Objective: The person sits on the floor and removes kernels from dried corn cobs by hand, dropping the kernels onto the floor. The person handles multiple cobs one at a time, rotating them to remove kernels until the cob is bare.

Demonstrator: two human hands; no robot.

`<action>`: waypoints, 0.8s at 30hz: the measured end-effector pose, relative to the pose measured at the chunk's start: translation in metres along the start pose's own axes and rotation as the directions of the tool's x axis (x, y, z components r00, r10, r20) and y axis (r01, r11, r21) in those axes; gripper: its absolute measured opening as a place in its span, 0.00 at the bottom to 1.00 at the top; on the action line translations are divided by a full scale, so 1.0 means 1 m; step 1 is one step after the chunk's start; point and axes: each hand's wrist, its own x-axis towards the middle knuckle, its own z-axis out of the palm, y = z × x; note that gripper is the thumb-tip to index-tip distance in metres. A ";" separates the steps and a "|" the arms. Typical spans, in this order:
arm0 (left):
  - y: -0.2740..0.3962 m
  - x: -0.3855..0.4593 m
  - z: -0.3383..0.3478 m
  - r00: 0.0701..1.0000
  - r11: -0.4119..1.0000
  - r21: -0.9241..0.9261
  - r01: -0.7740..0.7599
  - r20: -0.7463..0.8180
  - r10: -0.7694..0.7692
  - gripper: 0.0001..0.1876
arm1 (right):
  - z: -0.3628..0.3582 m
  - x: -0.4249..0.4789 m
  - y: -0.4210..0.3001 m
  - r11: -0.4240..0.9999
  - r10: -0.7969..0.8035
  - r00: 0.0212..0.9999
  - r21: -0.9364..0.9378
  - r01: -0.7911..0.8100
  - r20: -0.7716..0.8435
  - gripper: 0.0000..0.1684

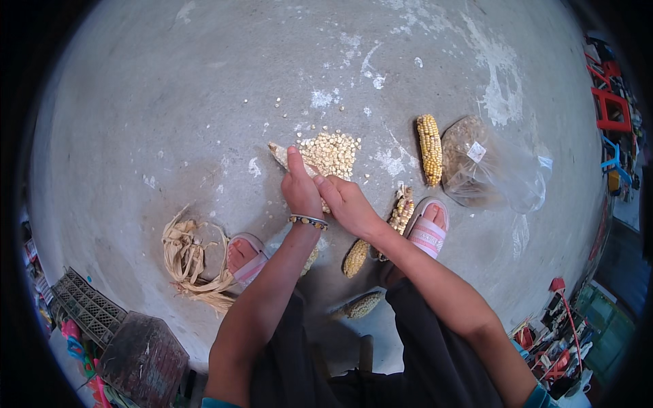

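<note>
My left hand [302,186] and my right hand [347,200] are both closed around one corn cob [279,154], whose pale tip points to the upper left. Loose corn kernels [334,153] lie in a pile on the concrete floor just beyond the hands, a few scattered farther out. To the right, a full yellow ear of corn [429,149] lies beside a clear plastic bag [472,163] with brownish contents. A partly bare ear [402,209] and a smaller ear [355,258] lie near my right foot. Another ear [365,305] rests between my legs.
Dry corn husks [189,255] lie by my left foot, in a sandal [250,257]. At the lower left are a plastic crate [88,303] and a worn wooden box [143,357]. A red stool [611,109] and clutter stand along the right edge.
</note>
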 end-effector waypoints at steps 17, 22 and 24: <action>-0.002 0.002 -0.004 0.996 0.997 0.028 0.068 0.059 -0.069 0.29 | -0.005 -0.008 -0.025 0.925 0.238 0.969 0.290 -0.245 0.060 0.25; -0.004 0.005 -0.007 0.994 1.000 0.026 0.011 0.105 -0.013 0.30 | -0.007 -0.006 -0.012 0.981 0.086 0.988 0.160 -0.107 0.129 0.24; -0.005 0.006 -0.002 0.997 0.997 -0.041 0.058 0.046 -0.056 0.29 | -0.007 -0.006 -0.008 0.980 0.088 0.987 0.164 -0.109 0.133 0.24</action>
